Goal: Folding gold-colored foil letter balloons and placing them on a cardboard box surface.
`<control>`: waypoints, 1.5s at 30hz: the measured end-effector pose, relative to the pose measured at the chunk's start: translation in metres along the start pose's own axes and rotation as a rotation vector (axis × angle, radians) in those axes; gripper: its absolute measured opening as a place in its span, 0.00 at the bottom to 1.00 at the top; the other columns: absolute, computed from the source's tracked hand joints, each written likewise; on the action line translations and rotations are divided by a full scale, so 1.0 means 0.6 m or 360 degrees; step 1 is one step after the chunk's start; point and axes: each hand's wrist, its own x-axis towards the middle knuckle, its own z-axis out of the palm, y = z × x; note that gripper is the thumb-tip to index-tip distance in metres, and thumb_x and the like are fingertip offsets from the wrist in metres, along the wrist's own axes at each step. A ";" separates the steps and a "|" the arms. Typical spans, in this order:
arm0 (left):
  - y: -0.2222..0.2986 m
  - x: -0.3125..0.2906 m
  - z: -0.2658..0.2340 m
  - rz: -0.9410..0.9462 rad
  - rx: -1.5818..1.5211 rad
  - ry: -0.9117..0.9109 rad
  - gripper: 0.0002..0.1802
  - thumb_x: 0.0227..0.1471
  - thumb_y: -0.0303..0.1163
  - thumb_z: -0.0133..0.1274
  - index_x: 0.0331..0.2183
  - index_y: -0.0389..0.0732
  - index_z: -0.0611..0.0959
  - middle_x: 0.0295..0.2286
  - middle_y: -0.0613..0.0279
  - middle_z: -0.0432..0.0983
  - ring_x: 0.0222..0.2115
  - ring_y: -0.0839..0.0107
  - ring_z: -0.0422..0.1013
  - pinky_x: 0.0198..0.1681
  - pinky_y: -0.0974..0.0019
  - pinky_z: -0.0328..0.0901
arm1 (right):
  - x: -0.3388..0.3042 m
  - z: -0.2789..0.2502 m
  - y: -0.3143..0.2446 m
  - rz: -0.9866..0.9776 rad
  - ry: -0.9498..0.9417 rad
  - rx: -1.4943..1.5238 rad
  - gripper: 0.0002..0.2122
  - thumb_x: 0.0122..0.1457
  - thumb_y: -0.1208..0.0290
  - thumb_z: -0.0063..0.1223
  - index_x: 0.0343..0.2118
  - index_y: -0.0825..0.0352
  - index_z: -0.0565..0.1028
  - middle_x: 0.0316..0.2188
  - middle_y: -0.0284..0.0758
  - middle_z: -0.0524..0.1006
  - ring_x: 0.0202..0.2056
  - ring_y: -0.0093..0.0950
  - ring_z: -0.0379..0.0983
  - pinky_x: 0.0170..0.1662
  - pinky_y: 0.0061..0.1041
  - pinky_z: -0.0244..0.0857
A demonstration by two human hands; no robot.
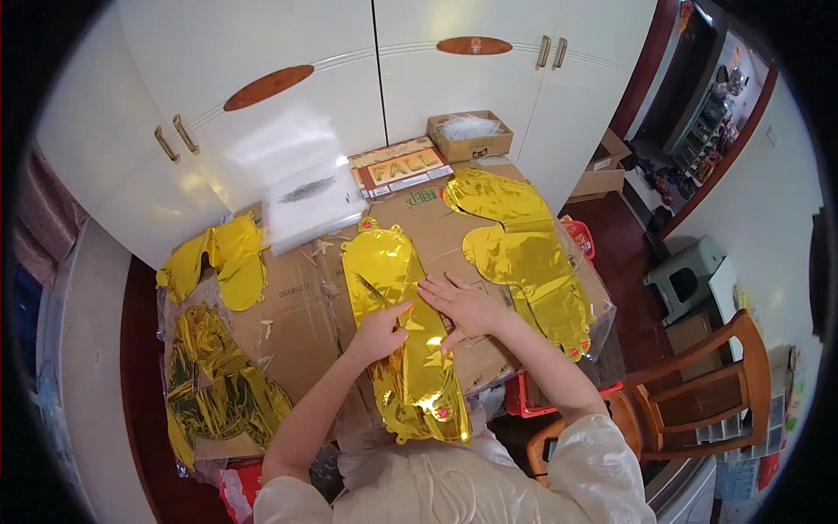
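A flat, uninflated gold foil balloon [397,271] lies lengthwise in front of me on cardboard, with small red marks near its ends. My left hand [380,334] is curled at the balloon's left side, fingers bent against the foil; its fingertips are partly hidden. Flat on the upper right part of the same balloon rests my right hand [463,306], its fingers spread. To the right lies another gold foil balloon [524,249], wide and curved. More gold foil pieces lie at the left, one smooth [236,262] and one crumpled [214,380].
Flattened cardboard [292,306] covers the table. Along its back stand a stack of clear plastic bags [305,210], a printed box [401,166] and a small carton [471,138] of white pieces. White cabinets [288,52] rise behind. A wooden chair [698,393] stands at right.
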 end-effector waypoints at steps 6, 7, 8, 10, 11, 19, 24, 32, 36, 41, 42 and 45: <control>-0.014 0.002 0.008 0.0006 0.0028 0.0032 0.29 0.41 0.28 0.50 0.51 0.44 0.74 0.14 0.60 0.66 0.14 0.74 0.62 0.21 0.69 0.59 | 0.001 -0.001 -0.001 -0.0085 -0.0014 0.0013 0.54 0.36 0.33 0.51 0.61 0.70 0.50 0.63 0.42 0.52 0.64 0.37 0.44 0.65 0.43 0.37; -0.016 0.002 0.010 0.0015 0.0042 0.0045 0.29 0.41 0.28 0.50 0.50 0.43 0.74 0.14 0.60 0.66 0.14 0.74 0.62 0.21 0.69 0.59 | 0.001 -0.002 -0.002 -0.0091 0.0004 0.0014 0.54 0.36 0.34 0.51 0.61 0.70 0.51 0.62 0.42 0.53 0.64 0.36 0.45 0.64 0.44 0.37; -0.015 0.002 0.011 0.0024 0.0055 0.0058 0.29 0.41 0.28 0.50 0.50 0.43 0.75 0.13 0.60 0.67 0.14 0.74 0.62 0.20 0.69 0.59 | 0.001 -0.002 -0.003 -0.0096 0.0022 0.0015 0.53 0.36 0.34 0.52 0.61 0.70 0.52 0.62 0.41 0.53 0.64 0.36 0.45 0.64 0.44 0.38; -0.007 0.002 0.008 -0.0005 0.0121 0.0041 0.28 0.41 0.29 0.50 0.50 0.42 0.75 0.16 0.57 0.69 0.15 0.70 0.64 0.22 0.67 0.61 | 0.001 -0.003 -0.003 -0.0112 0.0010 0.0013 0.52 0.36 0.35 0.52 0.61 0.69 0.53 0.62 0.41 0.54 0.64 0.35 0.46 0.64 0.44 0.39; -0.002 0.002 0.006 -0.0019 0.0154 0.0031 0.28 0.41 0.29 0.50 0.49 0.42 0.75 0.17 0.56 0.70 0.16 0.68 0.65 0.22 0.66 0.62 | 0.001 -0.003 -0.002 -0.0122 -0.0020 0.0009 0.52 0.36 0.35 0.52 0.60 0.69 0.54 0.62 0.41 0.54 0.64 0.35 0.46 0.64 0.44 0.39; 0.024 0.033 0.004 0.0574 0.0842 0.0396 0.19 0.47 0.32 0.49 0.44 0.43 0.78 0.27 0.56 0.70 0.31 0.56 0.69 0.36 0.57 0.65 | 0.004 -0.002 -0.004 -0.0102 -0.0099 0.0073 0.50 0.37 0.37 0.54 0.60 0.69 0.56 0.61 0.41 0.57 0.63 0.34 0.48 0.64 0.44 0.40; 0.007 0.071 0.015 0.0487 0.0974 0.0297 0.19 0.50 0.34 0.46 0.45 0.44 0.78 0.27 0.57 0.70 0.32 0.58 0.69 0.35 0.56 0.65 | 0.004 0.014 0.003 -0.0117 -0.0111 0.0036 0.50 0.38 0.35 0.52 0.60 0.68 0.56 0.61 0.41 0.56 0.64 0.34 0.47 0.64 0.44 0.39; -0.004 0.117 0.011 0.0361 0.1073 0.0269 0.20 0.52 0.35 0.43 0.46 0.41 0.76 0.25 0.52 0.74 0.29 0.55 0.72 0.33 0.54 0.67 | 0.008 0.000 -0.002 -0.0120 -0.0185 0.0041 0.51 0.37 0.34 0.51 0.61 0.66 0.54 0.62 0.38 0.55 0.64 0.32 0.45 0.64 0.45 0.38; -0.007 0.141 0.007 0.0278 0.1048 0.0189 0.22 0.52 0.36 0.42 0.48 0.39 0.74 0.23 0.50 0.75 0.25 0.53 0.73 0.30 0.52 0.68 | 0.008 -0.002 -0.002 -0.0103 -0.0187 0.0079 0.51 0.37 0.35 0.52 0.61 0.66 0.53 0.62 0.36 0.54 0.64 0.32 0.44 0.64 0.46 0.38; -0.027 0.167 0.006 0.0170 0.1057 0.0181 0.25 0.52 0.38 0.40 0.50 0.39 0.72 0.22 0.50 0.77 0.23 0.53 0.75 0.28 0.51 0.70 | 0.010 -0.007 -0.002 -0.0090 -0.0204 0.0105 0.51 0.36 0.35 0.53 0.61 0.66 0.54 0.62 0.36 0.54 0.64 0.32 0.45 0.64 0.46 0.38; -0.026 0.172 0.004 0.0123 0.1072 0.0183 0.25 0.52 0.38 0.40 0.50 0.39 0.72 0.22 0.50 0.77 0.23 0.53 0.75 0.28 0.51 0.70 | 0.011 -0.010 0.000 -0.0086 -0.0212 0.0117 0.51 0.36 0.35 0.53 0.61 0.66 0.54 0.62 0.36 0.54 0.64 0.33 0.46 0.64 0.46 0.38; -0.023 0.189 -0.006 0.0005 0.1137 0.0194 0.26 0.52 0.40 0.40 0.52 0.42 0.71 0.22 0.50 0.77 0.24 0.53 0.75 0.27 0.51 0.70 | 0.020 -0.014 0.019 -0.0091 -0.0226 0.0088 0.50 0.36 0.36 0.54 0.61 0.65 0.55 0.63 0.36 0.53 0.64 0.34 0.47 0.64 0.46 0.39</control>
